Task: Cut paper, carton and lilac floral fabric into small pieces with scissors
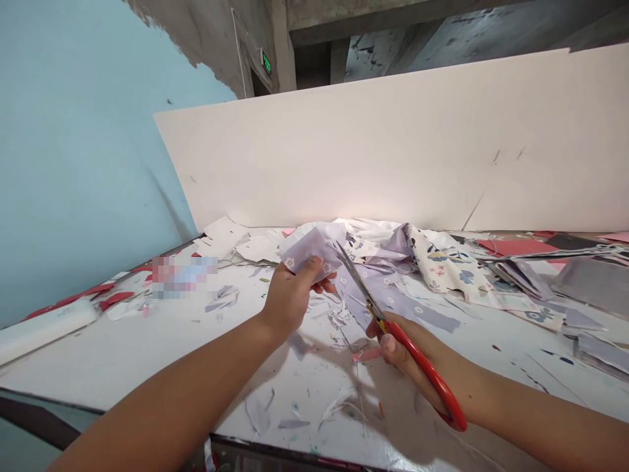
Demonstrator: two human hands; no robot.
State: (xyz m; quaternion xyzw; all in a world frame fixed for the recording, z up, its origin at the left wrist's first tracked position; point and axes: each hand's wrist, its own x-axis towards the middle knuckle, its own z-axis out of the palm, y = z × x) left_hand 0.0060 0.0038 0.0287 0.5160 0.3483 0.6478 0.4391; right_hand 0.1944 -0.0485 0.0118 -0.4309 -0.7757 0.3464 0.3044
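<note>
My left hand (293, 293) pinches a lavender fabric piece (307, 248) printed with small white flowers, lifted above the table. In my right hand (413, 357) is a pair of red-handled scissors (425, 367), its blades pointing up and left. The blade tips come close to the right side of the held fabric; whether they touch it I cannot tell. Beyond both hands lies a heap of cloth, with more lavender fabric (388, 295) and a cream floral cloth (437, 259) in it. Small offcuts lie below my hands.
Scraps litter the white table (171, 347). A white roll (46, 331) lies at the left edge. Red pieces (515, 247) and stacked grey-lavender pieces (594, 282) are at the right. A tall white board (393, 151) stands along the back, beside a blue wall (88, 131).
</note>
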